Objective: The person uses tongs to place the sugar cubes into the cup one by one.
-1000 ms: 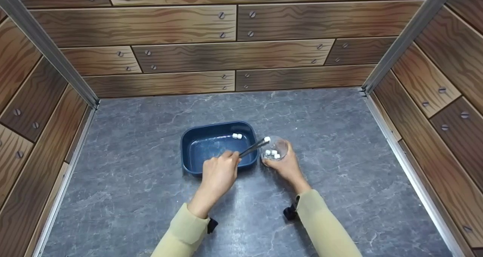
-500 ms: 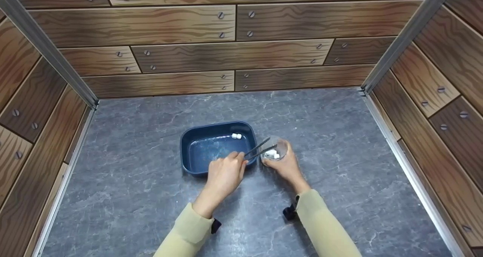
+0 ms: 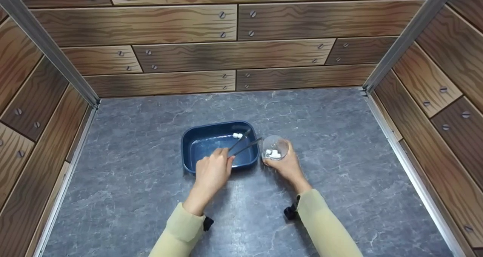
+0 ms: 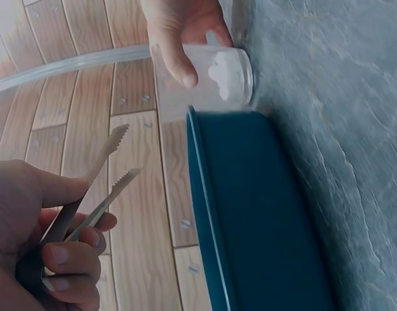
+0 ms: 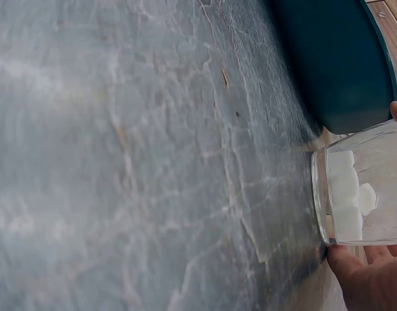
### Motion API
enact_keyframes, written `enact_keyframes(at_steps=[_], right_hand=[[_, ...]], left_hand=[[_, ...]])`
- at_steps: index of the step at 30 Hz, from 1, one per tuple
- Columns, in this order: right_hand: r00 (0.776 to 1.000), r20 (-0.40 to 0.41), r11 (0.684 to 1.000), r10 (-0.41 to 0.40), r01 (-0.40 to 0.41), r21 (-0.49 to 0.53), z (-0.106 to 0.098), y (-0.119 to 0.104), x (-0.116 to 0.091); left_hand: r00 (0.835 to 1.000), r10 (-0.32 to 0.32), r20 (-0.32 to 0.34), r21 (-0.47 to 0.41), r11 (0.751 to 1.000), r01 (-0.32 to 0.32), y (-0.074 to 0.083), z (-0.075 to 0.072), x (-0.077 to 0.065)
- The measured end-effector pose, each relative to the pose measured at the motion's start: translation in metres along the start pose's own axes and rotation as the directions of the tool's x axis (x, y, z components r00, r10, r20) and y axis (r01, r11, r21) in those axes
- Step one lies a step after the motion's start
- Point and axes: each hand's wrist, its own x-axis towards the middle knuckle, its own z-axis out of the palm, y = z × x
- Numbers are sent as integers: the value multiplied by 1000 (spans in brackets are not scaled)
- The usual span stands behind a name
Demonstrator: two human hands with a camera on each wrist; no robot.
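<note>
My left hand (image 3: 213, 170) grips a pair of metal tongs (image 3: 245, 145) above the blue tub (image 3: 188, 162). In the left wrist view the serrated tips of the tongs (image 4: 101, 172) stand apart with nothing between them. My right hand (image 3: 286, 166) holds a clear cup (image 3: 278, 140) upright on the surface, just right of the tub. Several small white marshmallow-like pieces (image 3: 275, 154) lie at the bottom of the cup. Two more white pieces (image 3: 237, 135) sit side by side in the tub's far right corner.
The grey marbled surface (image 3: 143, 136) stretches around the tub and cup. A wood-patterned wall (image 3: 188, 57) stands at the back, with similar panels on both sides. Metal rails (image 3: 407, 166) run along the side edges.
The tongs carried a white piece over the cup, then spread and let it go there. My left hand has since drawn back left over the tub; my right hand keeps still.
</note>
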Motion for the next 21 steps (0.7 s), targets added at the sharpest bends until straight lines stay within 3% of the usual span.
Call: enact_keyframes(at_steps=[13,21], right_hand=[[1000,3,1000,-1,1,-3,0,0,0],[1000,-10,1000,-12,12,-8,0,0,0]], left_hand=[[994,-95,47,47,995,93,-24,14,2],[992,-117,42,79,990,114,-34,24,1]])
